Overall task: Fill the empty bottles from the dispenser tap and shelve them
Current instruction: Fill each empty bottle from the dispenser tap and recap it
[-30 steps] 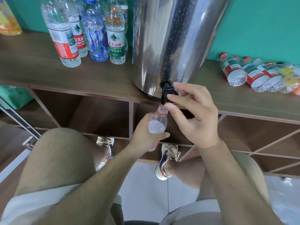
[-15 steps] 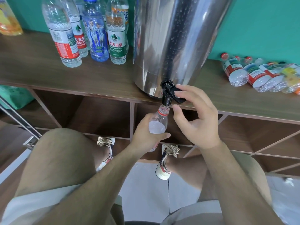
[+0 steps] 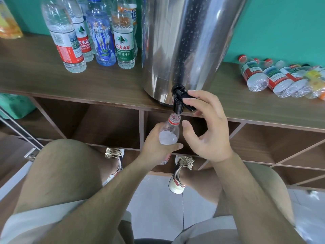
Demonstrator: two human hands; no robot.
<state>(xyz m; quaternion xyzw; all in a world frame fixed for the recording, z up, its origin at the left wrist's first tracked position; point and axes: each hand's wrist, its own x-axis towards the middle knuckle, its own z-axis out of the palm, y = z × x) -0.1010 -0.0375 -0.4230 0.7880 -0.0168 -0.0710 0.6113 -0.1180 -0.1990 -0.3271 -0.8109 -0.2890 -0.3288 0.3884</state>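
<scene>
A steel dispenser [image 3: 184,46] stands on the wooden shelf top [image 3: 105,85], its black tap [image 3: 178,103] hanging over the front edge. My left hand [image 3: 156,145] grips a small clear bottle [image 3: 169,132] with a red neck ring, upright, its open mouth right under the spout. There is water in its upper body. My right hand [image 3: 207,127] has its index finger over the black tap lever [image 3: 189,103] and the other fingers curled beneath it; the thumb hangs free beside the bottle neck.
Several upright labelled bottles [image 3: 98,37] stand left of the dispenser. Several more bottles [image 3: 281,78] lie on their sides at the right end of the shelf top. Open cubbies [image 3: 105,125] run below. My knees and shoes are over the tiled floor.
My right hand has shifted from the bottle neck and spout up onto the tap lever. The left hand keeps the bottle under the tap.
</scene>
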